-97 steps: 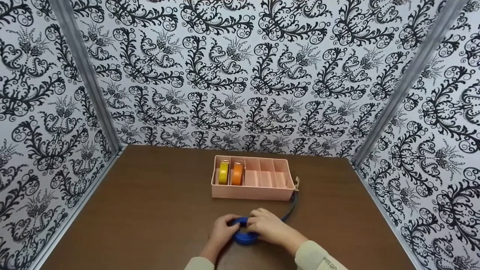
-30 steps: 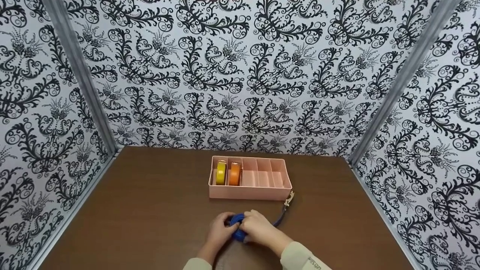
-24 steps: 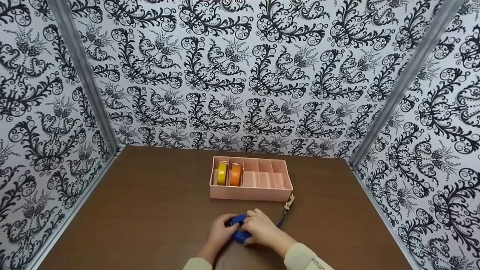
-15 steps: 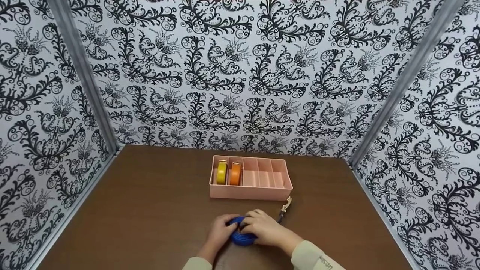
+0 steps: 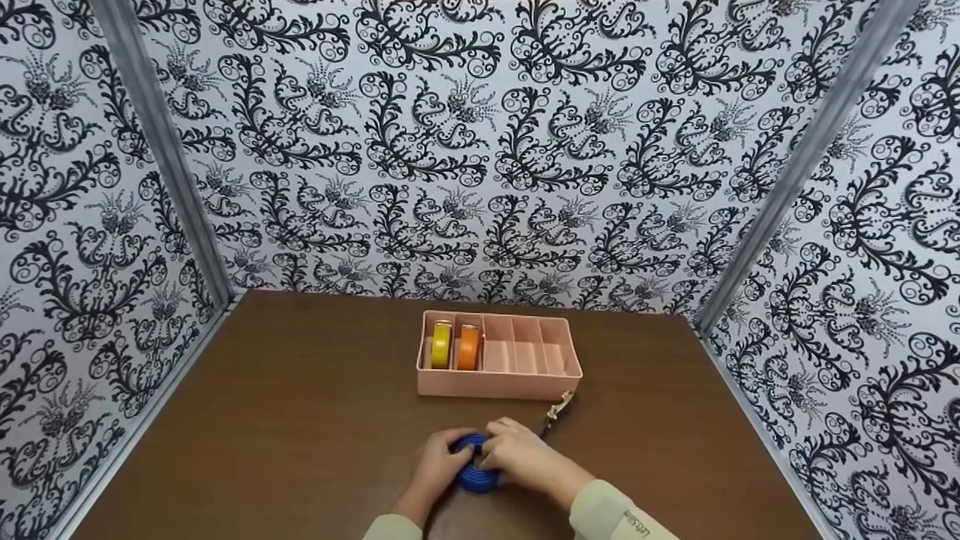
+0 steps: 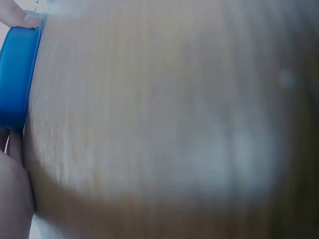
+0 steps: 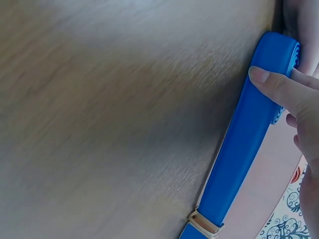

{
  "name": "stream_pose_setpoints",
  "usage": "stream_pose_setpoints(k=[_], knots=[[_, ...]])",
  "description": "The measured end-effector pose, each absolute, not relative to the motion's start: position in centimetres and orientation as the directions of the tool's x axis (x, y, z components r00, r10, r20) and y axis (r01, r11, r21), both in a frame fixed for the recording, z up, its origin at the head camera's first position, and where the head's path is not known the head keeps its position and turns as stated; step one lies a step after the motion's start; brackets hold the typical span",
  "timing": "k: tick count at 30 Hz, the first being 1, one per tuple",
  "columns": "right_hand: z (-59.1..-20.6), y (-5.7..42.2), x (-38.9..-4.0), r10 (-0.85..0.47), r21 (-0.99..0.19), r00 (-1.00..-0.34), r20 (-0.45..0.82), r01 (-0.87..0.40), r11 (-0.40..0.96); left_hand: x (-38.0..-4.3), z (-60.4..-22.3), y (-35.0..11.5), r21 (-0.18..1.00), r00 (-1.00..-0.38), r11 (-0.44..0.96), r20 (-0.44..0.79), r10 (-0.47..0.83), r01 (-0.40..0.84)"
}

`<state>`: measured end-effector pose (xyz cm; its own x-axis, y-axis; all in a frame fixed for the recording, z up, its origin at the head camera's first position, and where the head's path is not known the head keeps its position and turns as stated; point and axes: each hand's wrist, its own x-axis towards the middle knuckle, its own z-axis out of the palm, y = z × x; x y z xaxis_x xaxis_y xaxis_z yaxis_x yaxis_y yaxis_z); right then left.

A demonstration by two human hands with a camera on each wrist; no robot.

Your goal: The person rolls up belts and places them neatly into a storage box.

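Note:
A blue belt (image 5: 478,481) is rolled into a coil near the front of the table, standing between my two hands. My left hand (image 5: 439,463) grips the coil's left side, its thumb at the hollow middle. With my right hand (image 5: 525,456) I pinch the right side; in the right wrist view the thumb presses on the outer strap (image 7: 235,154), fingers tucked in behind. A short free end runs off to a gold buckle (image 5: 556,409) lying near the box's front right corner. The left wrist view catches only the coil's blue edge (image 6: 19,74).
A pink divided box (image 5: 499,385) stands behind my hands. Its two leftmost compartments hold a rolled yellow belt (image 5: 441,349) and a rolled orange belt (image 5: 469,351). The brown table (image 5: 315,420) is bounded by patterned walls (image 5: 480,150) at the back and sides.
The buckle has come from beside the box's right wall toward my hands, and the loose length of blue belt has shortened. My right hand has shifted its hold around the coil; my left stays put.

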<state>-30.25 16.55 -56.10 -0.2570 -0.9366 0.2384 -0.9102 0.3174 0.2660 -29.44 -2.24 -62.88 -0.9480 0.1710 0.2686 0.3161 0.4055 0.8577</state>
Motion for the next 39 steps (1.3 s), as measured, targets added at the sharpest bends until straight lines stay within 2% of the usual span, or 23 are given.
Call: stream_pose_setpoints(k=[8,12,16,24,31,36,39], knots=[[-55.9,16.2,-29.7,-0.917,0.249,-0.336,0.215,-0.889,0.384,-29.2,-62.8,-1.9,0.842,-0.967,0.478,0.244,0.078,0.251],[-56.0,15.8,-29.6,-0.890,0.189,-0.410,0.198,-0.875,0.445,-29.2,-62.6,-2.0,0.839,-0.969,0.488,0.236,0.067,0.238],[-55.9,15.4,-29.5,-0.882,0.205,-0.439,0.172,-0.859,0.468,-29.3,-62.5,-2.1,0.850,-0.966,0.462,0.245,0.079,0.254],[-55.8,15.9,-29.2,-0.897,0.238,-0.420,0.142,-0.865,0.442,-29.2,-62.7,-2.2,0.841,-0.935,0.409,0.329,0.134,0.354],[-55.5,17.1,-29.8,-0.925,0.246,-0.350,0.148,-0.893,0.377,-29.4,-62.5,-2.4,0.810,-0.905,0.405,0.390,0.171,0.425],[-55.8,17.1,-30.3,-0.931,0.280,-0.291,0.221,-0.895,0.346,-29.4,-62.6,-2.5,0.828,-0.922,0.407,0.340,0.183,0.386],[-56.0,16.9,-30.5,-0.931,0.297,-0.280,0.234,-0.891,0.343,-29.3,-62.8,-2.5,0.840,-0.937,0.417,0.295,0.184,0.347]])
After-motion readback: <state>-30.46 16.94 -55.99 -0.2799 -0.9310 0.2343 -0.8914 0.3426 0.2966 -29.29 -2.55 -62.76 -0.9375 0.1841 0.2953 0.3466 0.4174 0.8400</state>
